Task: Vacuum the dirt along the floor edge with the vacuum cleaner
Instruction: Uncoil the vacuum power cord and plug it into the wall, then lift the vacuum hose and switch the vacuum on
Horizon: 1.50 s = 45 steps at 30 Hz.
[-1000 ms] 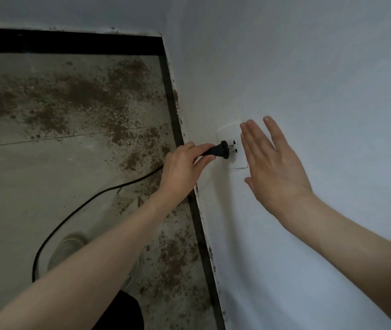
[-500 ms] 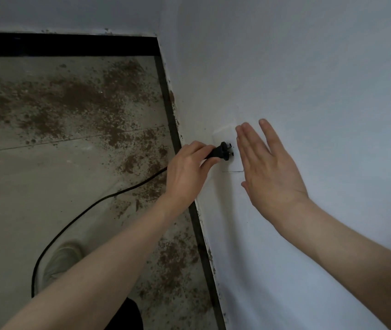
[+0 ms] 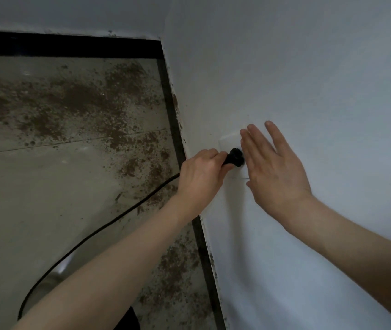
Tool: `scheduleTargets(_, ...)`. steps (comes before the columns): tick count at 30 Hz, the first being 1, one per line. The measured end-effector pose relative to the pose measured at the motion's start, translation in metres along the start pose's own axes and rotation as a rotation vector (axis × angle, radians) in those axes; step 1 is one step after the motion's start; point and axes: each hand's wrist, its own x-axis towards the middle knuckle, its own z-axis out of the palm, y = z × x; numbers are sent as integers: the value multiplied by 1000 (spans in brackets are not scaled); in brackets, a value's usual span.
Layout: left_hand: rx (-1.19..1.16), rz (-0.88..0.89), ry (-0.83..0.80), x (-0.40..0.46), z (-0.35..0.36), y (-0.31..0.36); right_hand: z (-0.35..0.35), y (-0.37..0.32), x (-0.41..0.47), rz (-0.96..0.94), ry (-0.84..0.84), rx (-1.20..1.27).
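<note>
Black plug (image 3: 235,157) sits against white wall socket (image 3: 228,142), long axis pointing right into it; prongs hidden. Left hand (image 3: 201,177) grips plug's rear, cord (image 3: 108,225) trailing down-left. Right hand (image 3: 276,169) flat, fingers straight, beside socket. Brown dirt (image 3: 77,103) on grey tile floor (image 3: 35,186) w/ black skirting (image 3: 173,120).

My left arm reaches in from the lower left, bare to the wrist. My left hand (image 3: 201,177) has its fingers curled, thumb and fingertips pinching something dark at the front. My right arm comes in from the lower right. My right hand (image 3: 275,172) is flat, fingers straight and together, possibly touching the wall; I cannot tell.
</note>
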Motion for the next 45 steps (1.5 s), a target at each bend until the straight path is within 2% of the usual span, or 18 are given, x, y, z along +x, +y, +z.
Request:
scheduleTargets(5, -72, -7, -2, -3, 6, -6, -6, 8, 4, 40, -7, -4)
scheduleTargets(12, -30, -32, 1, 1, 9, 5, -6, 4, 6, 69, -33, 8)
scheduleTargets(14, -13, -59, -62, 3, 8, 7, -10, 3, 6, 83, -60, 19)
scheduleTargets(19, -54, -83, -344, 12, -7, 1, -23, 9, -5, 109, -99, 64)
scheduleTargets(21, -194, -169, -382, 14, -11, -3, -23, 14, -14, 110, -109, 47)
scheduleTargets(24, -405, -392, -401, 14, -12, -4, -23, 16, -18, 101, -110, 51)
scheduleTargets(27, -428, -502, -374, 19, -6, 3, -21, 14, -16, 103, -116, 65)
scheduleTargets(30, -398, -536, -388, 23, -3, 5, -18, 12, -15, 97, -96, 104)
scheduleTargets(33, -306, -448, -499, 25, -17, 4, -27, 17, -18, 104, -78, 234)
scheduleTargets(37, -87, -290, -602, 20, -59, 7, -44, 34, -34, 112, -36, 556)
scheduleTargets(40, 135, -188, -523, 8, -119, 9, -66, 47, -56, 125, 13, 815)
scheduleTargets(45, 358, -163, -457, 8, -254, 38, -128, 79, -108, 195, 136, 1185)
